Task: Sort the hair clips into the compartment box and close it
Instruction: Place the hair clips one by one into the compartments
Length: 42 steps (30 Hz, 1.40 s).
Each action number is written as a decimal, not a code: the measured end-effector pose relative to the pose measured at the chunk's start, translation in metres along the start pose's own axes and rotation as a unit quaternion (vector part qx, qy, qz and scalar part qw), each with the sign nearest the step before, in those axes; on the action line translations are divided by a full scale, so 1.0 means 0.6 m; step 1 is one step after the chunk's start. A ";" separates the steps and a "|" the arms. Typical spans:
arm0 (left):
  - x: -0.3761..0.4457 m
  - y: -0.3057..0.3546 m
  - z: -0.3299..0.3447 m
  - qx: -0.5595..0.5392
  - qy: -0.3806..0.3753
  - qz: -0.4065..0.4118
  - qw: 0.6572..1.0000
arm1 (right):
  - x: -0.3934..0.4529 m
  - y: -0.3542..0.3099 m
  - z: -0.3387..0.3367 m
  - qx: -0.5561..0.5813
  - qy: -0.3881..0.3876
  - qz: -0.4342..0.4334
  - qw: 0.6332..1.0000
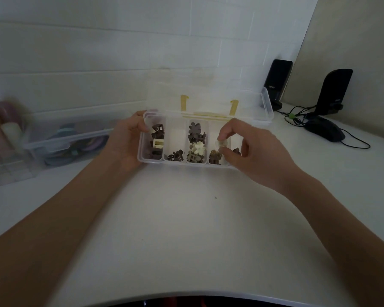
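Hair clip [221, 143] in R hand [251, 151] pinch

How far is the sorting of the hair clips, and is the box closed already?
Mostly done: clips already lie in several compartments of the compartment box, such as the brown flower clip. In hand: the right hand pinches a pale clip over a right-side compartment, while the left hand holds the box's left end. Left: dropping that clip and closing the lid, which stands open.

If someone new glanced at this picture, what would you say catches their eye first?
Probably the clear compartment box at the table's centre, lid open, with brown and cream hair clips in its sections. The left hand grips its left end, while the right hand pinches a pale clip above a right-side compartment.
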<state>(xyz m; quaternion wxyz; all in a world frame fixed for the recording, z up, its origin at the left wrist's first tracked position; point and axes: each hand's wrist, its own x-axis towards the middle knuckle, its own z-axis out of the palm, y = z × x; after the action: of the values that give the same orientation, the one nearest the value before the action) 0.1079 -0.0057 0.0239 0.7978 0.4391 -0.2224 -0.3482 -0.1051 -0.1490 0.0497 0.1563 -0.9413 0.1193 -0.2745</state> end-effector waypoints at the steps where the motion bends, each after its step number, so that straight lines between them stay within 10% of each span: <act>1: 0.000 0.000 0.000 0.003 -0.001 0.002 1.000 | -0.001 -0.001 0.000 -0.007 -0.006 -0.002 1.000; 9: 0.001 -0.005 -0.001 0.011 0.020 0.009 1.000 | -0.006 -0.002 -0.003 -0.116 -0.137 -0.051 0.982; 24: -0.002 -0.008 0.009 -0.004 0.011 0.003 1.000 | 0.002 0.003 -0.018 -0.100 0.047 -0.046 0.993; 42: -0.001 -0.006 0.005 0.006 0.007 0.000 1.000 | 0.000 -0.007 -0.020 -0.207 -0.058 -0.024 0.976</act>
<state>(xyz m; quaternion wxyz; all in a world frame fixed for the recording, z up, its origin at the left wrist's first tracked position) 0.1040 -0.0084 0.0225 0.7966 0.4466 -0.2193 -0.3433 -0.1111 -0.1476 0.0607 -0.0414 -0.9701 0.1420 -0.1923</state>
